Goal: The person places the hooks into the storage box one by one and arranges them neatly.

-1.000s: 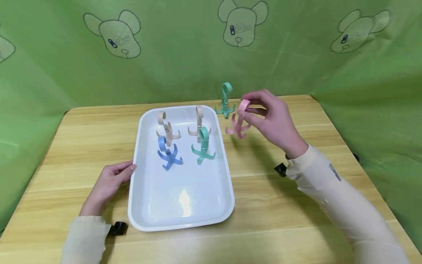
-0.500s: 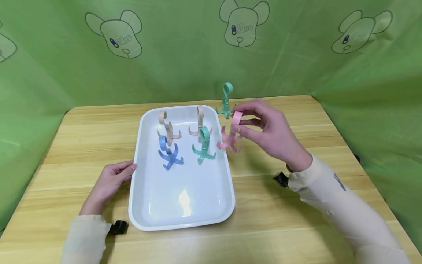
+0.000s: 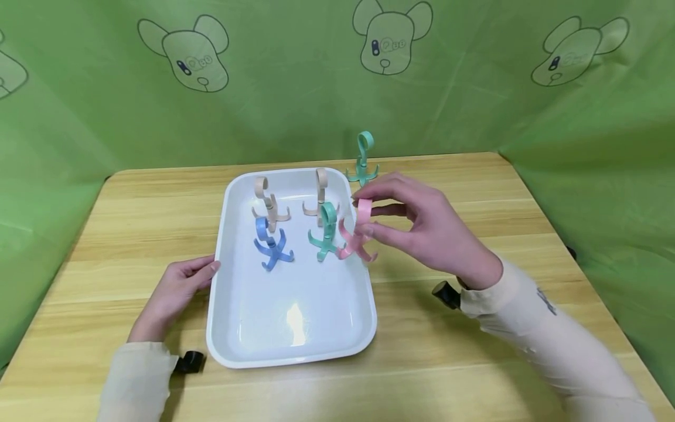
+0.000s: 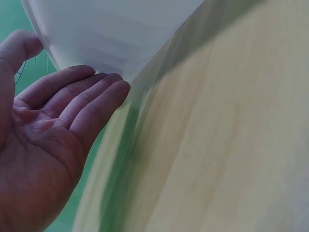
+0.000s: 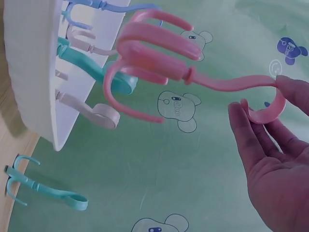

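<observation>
Apparently done: four hooks (image 3: pixel 273 253) standing in the tray (image 3: pixel 263 316). Remaining: the pink hook (image 3: pixel 354 244), pinched over the tray's right rim by your right hand (image 3: pixel 424 225), and one green hook (image 3: pixel 361 166) on the table (image 3: pixel 448 363). Your left hand (image 3: pixel 176 290), fingers nearly straight, holds the tray's edge.

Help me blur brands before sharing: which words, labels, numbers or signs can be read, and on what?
"Qee", probably: bear face on the green cloth, right wrist view.
Letters on the head view's bear faces: too blurred to read.
Dark mark on the right sleeve: too blurred.
Pink hook, tray: no readable text.
</observation>
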`<state>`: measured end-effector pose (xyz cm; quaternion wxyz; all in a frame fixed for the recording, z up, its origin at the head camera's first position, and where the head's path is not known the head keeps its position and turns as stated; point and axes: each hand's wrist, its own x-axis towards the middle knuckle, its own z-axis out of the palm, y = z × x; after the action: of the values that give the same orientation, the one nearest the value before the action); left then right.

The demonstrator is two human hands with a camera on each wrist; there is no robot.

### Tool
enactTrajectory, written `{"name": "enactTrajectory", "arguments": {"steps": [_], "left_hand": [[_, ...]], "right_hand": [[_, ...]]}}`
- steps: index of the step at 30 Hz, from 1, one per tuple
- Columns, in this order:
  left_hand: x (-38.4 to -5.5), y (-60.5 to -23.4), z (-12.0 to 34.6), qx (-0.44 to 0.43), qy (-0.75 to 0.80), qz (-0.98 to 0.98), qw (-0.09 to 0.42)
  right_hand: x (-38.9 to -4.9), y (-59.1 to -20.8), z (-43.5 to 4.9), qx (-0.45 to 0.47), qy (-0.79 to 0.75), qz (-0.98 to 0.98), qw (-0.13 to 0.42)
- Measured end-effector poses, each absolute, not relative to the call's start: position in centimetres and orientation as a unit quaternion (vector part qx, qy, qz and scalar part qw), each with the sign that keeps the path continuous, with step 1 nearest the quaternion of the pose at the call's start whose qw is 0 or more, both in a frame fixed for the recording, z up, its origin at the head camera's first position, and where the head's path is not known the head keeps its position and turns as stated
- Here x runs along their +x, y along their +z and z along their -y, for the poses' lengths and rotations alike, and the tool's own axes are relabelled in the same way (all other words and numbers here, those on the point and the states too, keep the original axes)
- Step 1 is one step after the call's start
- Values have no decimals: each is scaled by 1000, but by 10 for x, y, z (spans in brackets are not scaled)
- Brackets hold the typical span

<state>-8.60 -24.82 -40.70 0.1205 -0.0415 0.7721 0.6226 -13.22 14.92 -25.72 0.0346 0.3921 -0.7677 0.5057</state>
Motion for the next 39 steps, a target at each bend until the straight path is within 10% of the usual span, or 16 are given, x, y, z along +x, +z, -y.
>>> {"name": "enactTrajectory", "arguments": {"steps": [39], "left_hand": [[-86,-411,249,-21,628,-770,109]], "right_hand": [[-129,-286,-76,470,439,762,-82]]}}
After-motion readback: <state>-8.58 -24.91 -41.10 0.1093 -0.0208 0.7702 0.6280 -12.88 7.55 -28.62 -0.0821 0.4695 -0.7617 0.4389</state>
